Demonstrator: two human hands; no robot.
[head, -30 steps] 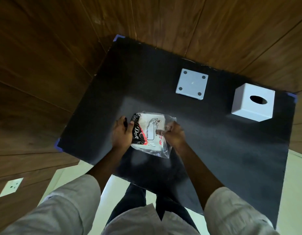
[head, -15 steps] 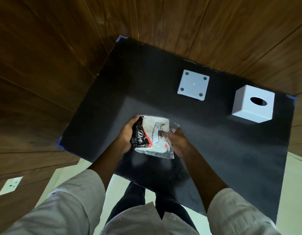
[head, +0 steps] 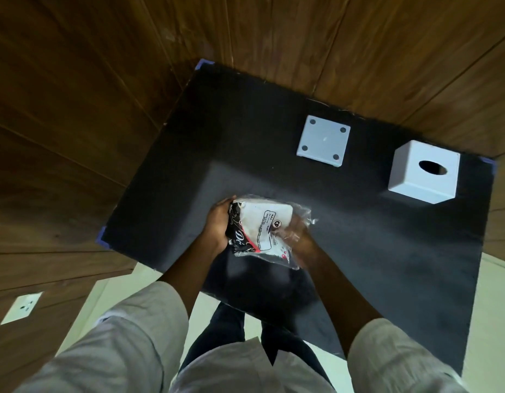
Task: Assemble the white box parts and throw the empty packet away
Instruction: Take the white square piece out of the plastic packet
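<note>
Both hands grip the plastic packet (head: 266,228) above the near middle of the black tabletop (head: 387,251): left hand (head: 217,225) clamped on its black end, right hand (head: 298,239) pinching the clear end. Its long axis runs left-right.

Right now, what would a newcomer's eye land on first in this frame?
First, the clear plastic packet at the centre of the black mat, gripped by the left hand and the right hand. Then two white parts at the mat's far side: a flat square plate with four corner dots and, right of it, a cube-shaped cover with an oval hole on top.
</note>
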